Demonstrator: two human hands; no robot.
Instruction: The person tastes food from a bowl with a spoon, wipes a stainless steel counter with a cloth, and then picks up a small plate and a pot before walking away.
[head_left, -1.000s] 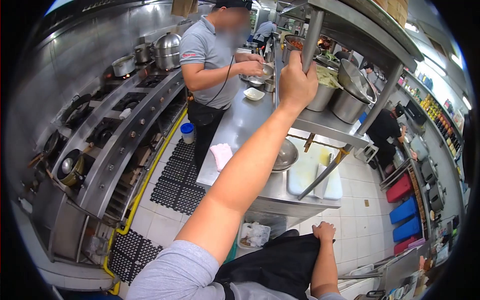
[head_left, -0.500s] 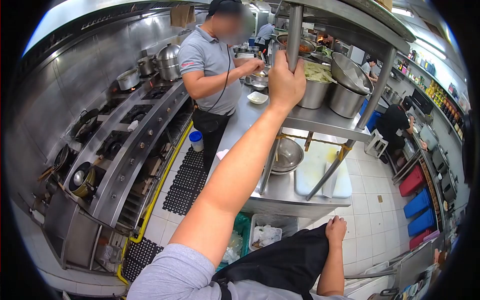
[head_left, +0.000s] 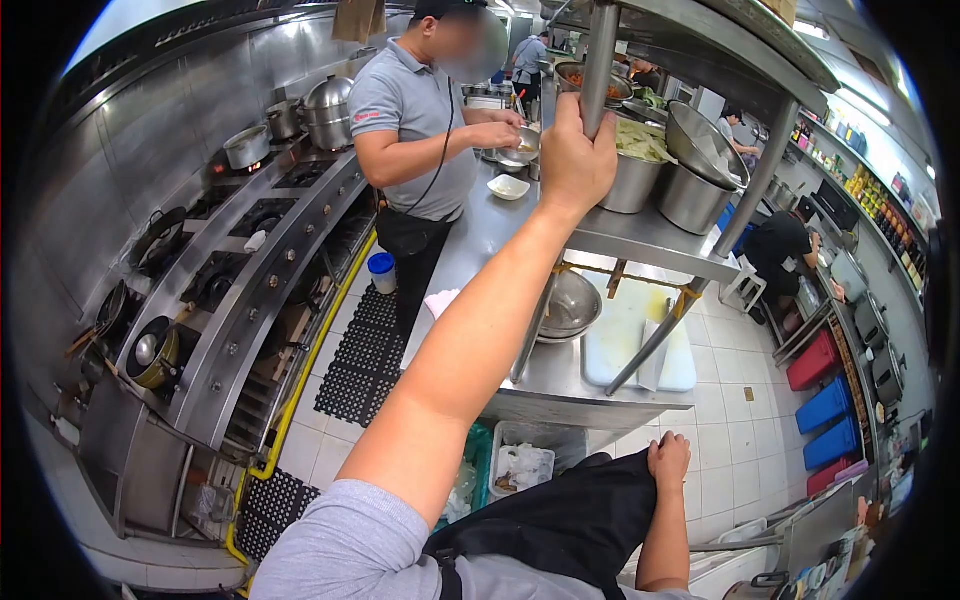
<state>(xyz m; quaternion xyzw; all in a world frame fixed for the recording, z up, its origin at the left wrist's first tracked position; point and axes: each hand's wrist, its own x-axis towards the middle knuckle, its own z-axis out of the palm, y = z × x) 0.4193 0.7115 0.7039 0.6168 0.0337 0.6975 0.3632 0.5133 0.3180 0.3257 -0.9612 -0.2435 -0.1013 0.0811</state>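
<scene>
My left hand (head_left: pixel 578 155) is wrapped around the upright metal post (head_left: pixel 600 60) of a steel shelf unit, arm stretched forward. Just right of it, on the shelf, are a steel pot (head_left: pixel 632 180) of pale green leafy food and another pot (head_left: pixel 692 200) with a tilted steel bowl (head_left: pixel 702 142) on top. Low on the right, my right hand (head_left: pixel 670 460) has its fingers curled in, right at the edge of my black apron (head_left: pixel 560 510). What is inside those fingers, if anything, is hidden.
A co-worker (head_left: pixel 415 110) stands ahead on the left, hands over a small bowl (head_left: pixel 520 148). Gas stoves (head_left: pixel 225 275) line the left wall. Beneath the shelf sit steel bowls (head_left: pixel 572 305) and a white cutting board (head_left: pixel 625 340). Another person (head_left: pixel 775 245) crouches at right near colored bins (head_left: pixel 825 405).
My view has shifted slightly. My left hand keeps hold of the post, and my right hand stays by the apron. The co-worker's hands have moved slightly over the bowl.
</scene>
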